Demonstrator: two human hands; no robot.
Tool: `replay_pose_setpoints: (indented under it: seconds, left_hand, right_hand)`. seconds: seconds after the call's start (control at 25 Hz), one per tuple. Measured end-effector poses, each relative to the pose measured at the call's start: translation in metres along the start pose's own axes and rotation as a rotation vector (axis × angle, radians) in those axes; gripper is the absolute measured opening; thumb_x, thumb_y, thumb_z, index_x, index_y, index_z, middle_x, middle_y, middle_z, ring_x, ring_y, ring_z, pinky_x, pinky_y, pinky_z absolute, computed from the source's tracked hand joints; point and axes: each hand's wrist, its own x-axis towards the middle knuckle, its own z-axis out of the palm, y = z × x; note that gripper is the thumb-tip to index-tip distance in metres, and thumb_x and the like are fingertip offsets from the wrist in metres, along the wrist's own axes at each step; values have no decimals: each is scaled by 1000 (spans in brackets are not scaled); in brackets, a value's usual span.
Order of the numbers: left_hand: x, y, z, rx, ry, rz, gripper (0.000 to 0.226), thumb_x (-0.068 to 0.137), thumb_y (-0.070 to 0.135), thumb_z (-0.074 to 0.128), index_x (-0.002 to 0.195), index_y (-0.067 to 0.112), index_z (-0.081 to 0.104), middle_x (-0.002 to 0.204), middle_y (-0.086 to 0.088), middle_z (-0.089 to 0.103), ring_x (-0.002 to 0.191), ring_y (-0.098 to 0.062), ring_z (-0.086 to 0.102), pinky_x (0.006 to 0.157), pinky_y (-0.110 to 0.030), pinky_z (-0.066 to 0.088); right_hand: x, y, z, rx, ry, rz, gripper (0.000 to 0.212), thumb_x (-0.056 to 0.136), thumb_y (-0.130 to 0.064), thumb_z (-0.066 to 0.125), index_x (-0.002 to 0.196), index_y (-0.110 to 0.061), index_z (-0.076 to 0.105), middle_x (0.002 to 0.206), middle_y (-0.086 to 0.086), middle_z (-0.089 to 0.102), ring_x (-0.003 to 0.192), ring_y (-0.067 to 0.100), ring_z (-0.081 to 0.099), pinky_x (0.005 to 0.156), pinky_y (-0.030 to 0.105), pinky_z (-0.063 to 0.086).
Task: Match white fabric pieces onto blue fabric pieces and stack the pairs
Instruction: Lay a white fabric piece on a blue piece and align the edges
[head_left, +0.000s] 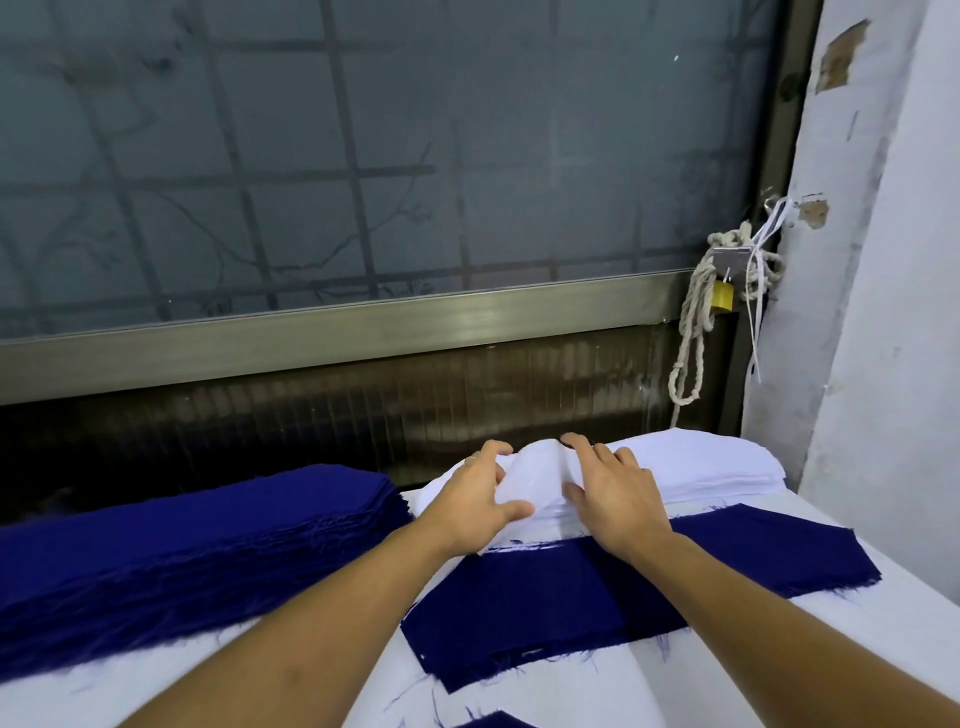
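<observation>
Left grip and right grip are pinched on the top white piece, bunched up off the white stack, seemingly so a single layer is separated for the blue piece laid just in front.

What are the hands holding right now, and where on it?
The left hand and right hand pinch the top white piece at its bunched left end.

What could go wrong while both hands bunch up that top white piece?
The white pile is thin layers, so the left hand and right hand may lift two together. The white piece, bunched between them, could land creased or skewed on the blue piece.
</observation>
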Motion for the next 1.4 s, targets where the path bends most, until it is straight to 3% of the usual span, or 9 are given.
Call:
replay_pose_setpoints:
  seconds: [0.08, 0.16, 0.28, 0.4, 0.48, 0.8, 0.96, 1.24, 1.4]
  left_hand:
    - [5, 7, 5, -43, -20, -68, 80, 89, 31, 77, 154, 21, 31, 130, -5, 58, 114, -22, 59, 92, -26, 45]
    - [10, 14, 9, -75, -6, -71, 62, 89, 31, 77, 142, 18, 48, 116, -5, 65, 105, -22, 62, 84, -26, 47]
    - [7, 25, 5, -39, 75, 76, 18, 91, 38, 73, 91, 22, 66, 80, 7, 64, 78, -14, 58, 73, -32, 47]
    - [-6, 34, -16, -34, 128, 141, 23, 87, 44, 74, 71, 32, 64, 68, 11, 61, 69, -8, 56, 64, -29, 43]
    - [-20, 33, -38, -43, 166, 130, 29, 83, 42, 79, 64, 33, 59, 62, 12, 57, 61, -5, 52, 58, -23, 37]
    - [-134, 5, -133, -65, 155, 55, 13, 83, 33, 83, 78, 24, 76, 78, 4, 75, 74, -13, 71, 68, -29, 54]
    - [-203, -17, -173, -55, 95, -4, 18, 84, 39, 81, 82, 21, 79, 82, 2, 75, 77, -17, 67, 73, -35, 51]
    - [-316, -80, -196, -86, 48, -211, 25, 92, 39, 72, 75, 21, 76, 68, 4, 60, 63, -8, 52, 60, -21, 40]
    - [-351, -113, -173, -164, 156, -282, 39, 94, 32, 71, 71, 9, 51, 67, -6, 29, 58, -16, 32, 52, -28, 37]
  right_hand:
    - [-1, -5, -4, -13, -38, -23, 72, 98, -44, 55, 153, -43, 9, 148, -2, 49, 133, 27, 44, 105, 48, 43]
    - [-1, -10, -8, 17, -79, -60, 75, 98, -40, 56, 153, -47, 6, 148, -1, 47, 133, 27, 43, 104, 51, 42]
    - [-3, -15, -14, 130, -79, -106, 57, 96, -33, 60, 144, -46, 33, 135, -2, 40, 128, 23, 39, 98, 44, 42]
    - [-10, -17, -26, 143, 53, -188, 22, 92, -44, 66, 110, -32, 63, 116, -9, 33, 114, 16, 36, 88, 30, 32]
    - [-16, -17, -40, 189, 60, -189, 27, 85, -54, 71, 99, -31, 69, 119, -13, 31, 115, 11, 29, 91, 28, 27]
    - [-57, -43, -112, 464, -322, -55, 99, 59, -74, 80, 136, -15, 59, 137, 3, 60, 130, 25, 51, 108, 38, 41]
    - [-97, -72, -135, 603, -547, -166, 69, 63, -78, 77, 75, -11, 62, 76, 8, 54, 71, 18, 52, 72, 33, 39]
    - [-168, -109, -137, 603, -760, -188, 32, 82, -46, 79, 81, -14, 75, 75, -6, 63, 73, 8, 56, 70, 22, 40]
    - [-194, -113, -138, 462, -780, -240, 42, 85, -41, 77, 66, -12, 53, 71, 8, 39, 67, 22, 36, 62, 32, 28]
